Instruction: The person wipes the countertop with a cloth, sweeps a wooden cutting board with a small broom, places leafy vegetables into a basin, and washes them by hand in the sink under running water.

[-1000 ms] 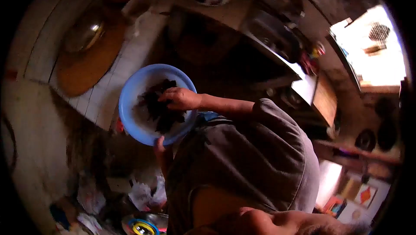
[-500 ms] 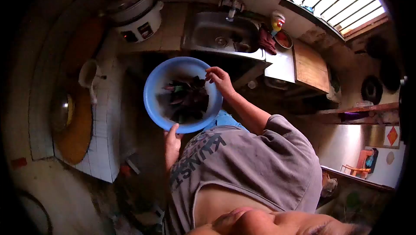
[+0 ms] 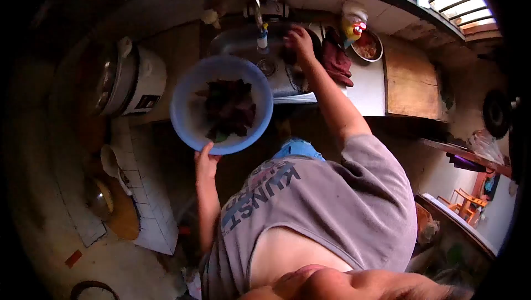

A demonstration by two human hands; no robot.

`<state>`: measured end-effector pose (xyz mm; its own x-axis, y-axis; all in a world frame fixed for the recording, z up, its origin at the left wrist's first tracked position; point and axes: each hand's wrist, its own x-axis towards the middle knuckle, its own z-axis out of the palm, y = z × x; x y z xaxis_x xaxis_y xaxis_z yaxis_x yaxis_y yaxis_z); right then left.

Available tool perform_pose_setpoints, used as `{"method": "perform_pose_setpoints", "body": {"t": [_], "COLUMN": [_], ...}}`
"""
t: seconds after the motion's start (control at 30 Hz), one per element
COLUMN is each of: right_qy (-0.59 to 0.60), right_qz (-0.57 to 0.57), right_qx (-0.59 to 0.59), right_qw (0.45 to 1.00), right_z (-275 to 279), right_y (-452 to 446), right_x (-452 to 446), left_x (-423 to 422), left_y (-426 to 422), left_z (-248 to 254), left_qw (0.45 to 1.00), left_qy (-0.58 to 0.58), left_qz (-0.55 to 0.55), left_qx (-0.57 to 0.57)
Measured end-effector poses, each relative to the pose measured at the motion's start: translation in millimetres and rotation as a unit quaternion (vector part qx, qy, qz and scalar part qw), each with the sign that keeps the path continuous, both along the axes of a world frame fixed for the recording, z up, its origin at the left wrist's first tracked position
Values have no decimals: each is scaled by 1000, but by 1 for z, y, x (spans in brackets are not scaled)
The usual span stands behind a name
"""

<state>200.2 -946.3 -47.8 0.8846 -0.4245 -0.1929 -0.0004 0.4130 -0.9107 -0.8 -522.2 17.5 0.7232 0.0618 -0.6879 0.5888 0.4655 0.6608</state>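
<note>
Left of centre in the frame, the left hand [image 3: 207, 162] grips the near rim of 1 blue basin [image 3: 238, 146], thumb over the edge, dark leaves [image 3: 232, 103] inside. At upper centre, the right hand [image 3: 301, 41] is over the sink [image 3: 224, 43]; its blurred grip I cannot tell.

Left fingers [image 3: 207, 149] partly hidden beneath basin [image 3: 181, 120]; right fingers [image 3: 295, 33] blurred.

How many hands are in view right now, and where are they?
2: the left hand grips the near rim of the blue basin; the right hand is at the sink, right of the tap. No others show.
</note>
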Motion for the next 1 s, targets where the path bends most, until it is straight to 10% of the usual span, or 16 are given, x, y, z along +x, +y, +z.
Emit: {"method": "perform_pose_setpoints", "body": {"t": [0.77,1.0], "right_qy": [27,224], "right_qz": [-11,318], "right_qx": [-218,-591], "right_qw": [975,707], "right_z": [1,-173], "right_y": [-71,-39], "right_x": [105,-4], "left_x": [101,124], "left_y": [14,35], "left_z": [-7,-26], "left_qw": [995,994], "left_qy": [36,39], "left_qz": [-44,-77], "left_qx": [80,72]}}
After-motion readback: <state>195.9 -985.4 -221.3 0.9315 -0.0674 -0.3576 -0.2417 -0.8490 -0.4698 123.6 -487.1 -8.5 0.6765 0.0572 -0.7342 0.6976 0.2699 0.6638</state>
